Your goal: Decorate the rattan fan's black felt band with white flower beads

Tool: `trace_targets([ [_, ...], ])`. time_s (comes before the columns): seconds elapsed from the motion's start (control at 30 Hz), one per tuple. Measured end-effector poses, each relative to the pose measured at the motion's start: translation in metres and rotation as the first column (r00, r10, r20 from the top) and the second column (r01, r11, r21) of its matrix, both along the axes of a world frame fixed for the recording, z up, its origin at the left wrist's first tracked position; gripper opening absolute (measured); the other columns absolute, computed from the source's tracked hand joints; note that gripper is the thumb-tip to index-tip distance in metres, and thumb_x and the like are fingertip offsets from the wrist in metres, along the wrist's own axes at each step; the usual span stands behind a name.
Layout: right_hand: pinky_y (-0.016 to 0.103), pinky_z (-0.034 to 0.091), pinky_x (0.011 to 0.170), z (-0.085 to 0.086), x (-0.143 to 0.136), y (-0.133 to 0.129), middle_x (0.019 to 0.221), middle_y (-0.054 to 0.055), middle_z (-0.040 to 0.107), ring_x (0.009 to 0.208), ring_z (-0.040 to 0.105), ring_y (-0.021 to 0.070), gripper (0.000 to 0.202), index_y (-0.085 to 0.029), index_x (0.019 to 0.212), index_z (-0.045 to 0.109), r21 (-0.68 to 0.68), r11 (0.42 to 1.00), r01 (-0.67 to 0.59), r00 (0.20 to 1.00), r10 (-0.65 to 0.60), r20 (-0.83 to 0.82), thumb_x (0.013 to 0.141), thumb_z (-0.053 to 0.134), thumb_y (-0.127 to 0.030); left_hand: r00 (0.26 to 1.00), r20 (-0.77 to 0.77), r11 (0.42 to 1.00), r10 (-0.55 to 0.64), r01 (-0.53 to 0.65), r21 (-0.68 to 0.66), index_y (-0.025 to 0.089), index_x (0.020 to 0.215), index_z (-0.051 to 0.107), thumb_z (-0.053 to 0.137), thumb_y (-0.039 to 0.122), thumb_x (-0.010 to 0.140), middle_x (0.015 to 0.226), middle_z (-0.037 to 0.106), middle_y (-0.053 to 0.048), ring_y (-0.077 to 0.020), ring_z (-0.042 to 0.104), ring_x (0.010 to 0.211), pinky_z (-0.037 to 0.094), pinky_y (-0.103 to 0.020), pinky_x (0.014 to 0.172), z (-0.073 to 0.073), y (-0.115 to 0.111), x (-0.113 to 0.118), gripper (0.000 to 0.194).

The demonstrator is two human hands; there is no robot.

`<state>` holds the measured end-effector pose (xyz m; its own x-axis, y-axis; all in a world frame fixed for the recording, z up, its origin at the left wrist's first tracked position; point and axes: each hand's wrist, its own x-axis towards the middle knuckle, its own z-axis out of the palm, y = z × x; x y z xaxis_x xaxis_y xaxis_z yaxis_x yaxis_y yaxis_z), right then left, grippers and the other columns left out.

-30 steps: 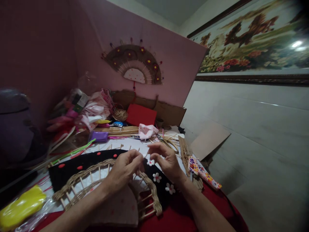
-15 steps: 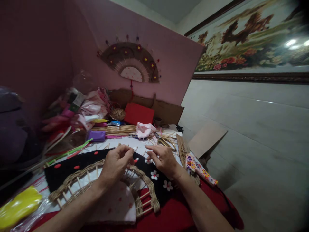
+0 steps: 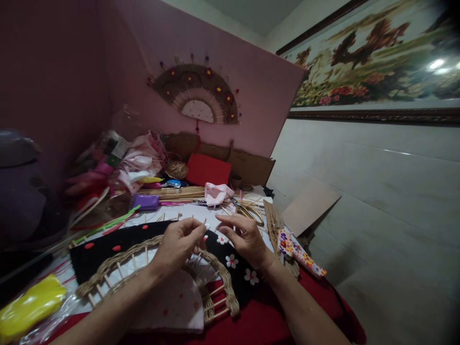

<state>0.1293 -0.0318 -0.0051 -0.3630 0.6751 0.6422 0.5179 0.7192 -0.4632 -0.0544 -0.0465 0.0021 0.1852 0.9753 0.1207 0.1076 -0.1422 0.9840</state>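
A fan-shaped piece lies in front of me, with a black cloth band, braided rope, thin sticks and a pale spotted half-circle. White flowers with red centres sit on the band's right part, red dots on its left. Above the fan's middle, my left hand has thumb and forefinger pinched; what they hold, if anything, is too small to name. My right hand hovers just right of it over the band, fingers bent and thumb apart, with nothing visible between them.
Gold-handled scissors, a pink spotted cloth and a purple packet lie behind the fan. A yellow packet is at the near left, a flowered cloth piece at the right. Another fan hangs on the wall.
The whole view has shifted slightly. My left hand has moved a little to the right, closer to my right hand, which keeps nearly the same pose.
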Motion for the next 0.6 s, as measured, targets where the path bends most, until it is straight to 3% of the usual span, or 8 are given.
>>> trace_targets([
  [0.07,0.026,0.045,0.063,0.000,-0.004,-0.003,0.085,0.005,0.066,0.070,0.056,0.0141,0.029,-0.021,0.108,0.061,-0.037,0.994,-0.100,0.993,0.097,-0.068,0.080,0.060,-0.029,0.995,0.013,0.995,-0.096,0.096,-0.019,0.016,0.062,0.055,0.055,0.037,0.072,0.051,0.058,0.000,-0.0083,0.046,0.042,0.032,-0.019,0.039,0.002,-0.003,0.002,0.023],
  [0.17,0.024,0.044,0.059,-0.002,-0.011,-0.008,0.080,0.003,0.062,0.066,0.053,0.0126,0.019,-0.020,0.097,0.063,-0.100,0.979,-0.179,0.980,0.169,-0.103,0.079,0.061,-0.027,0.991,0.009,0.991,-0.137,0.137,-0.002,0.015,0.058,0.055,0.057,0.035,0.070,0.049,0.056,0.001,-0.0078,0.046,0.044,0.033,-0.018,0.042,0.004,-0.007,0.004,0.024],
  [0.4,0.024,0.042,0.060,-0.004,-0.014,-0.011,0.071,0.001,0.055,0.063,0.050,0.0114,0.008,-0.018,0.085,0.063,-0.102,0.982,-0.159,0.978,0.142,-0.155,0.081,0.058,-0.023,0.958,0.126,0.957,-0.257,0.270,-0.105,0.013,0.068,0.058,0.055,0.049,0.074,0.057,0.061,-0.002,-0.0074,0.046,0.043,0.032,-0.018,0.039,-0.002,0.000,0.000,0.037],
  [0.6,0.025,0.043,0.060,-0.002,-0.013,-0.011,0.072,0.002,0.057,0.064,0.051,0.0125,0.008,-0.018,0.086,0.062,-0.073,0.983,-0.171,0.979,0.161,-0.124,0.079,0.060,-0.020,0.944,0.199,0.938,-0.264,0.300,-0.175,0.013,0.066,0.058,0.065,0.046,0.067,0.056,0.063,-0.002,-0.0066,0.047,0.041,0.031,-0.017,0.038,-0.008,0.007,-0.002,0.034],
])
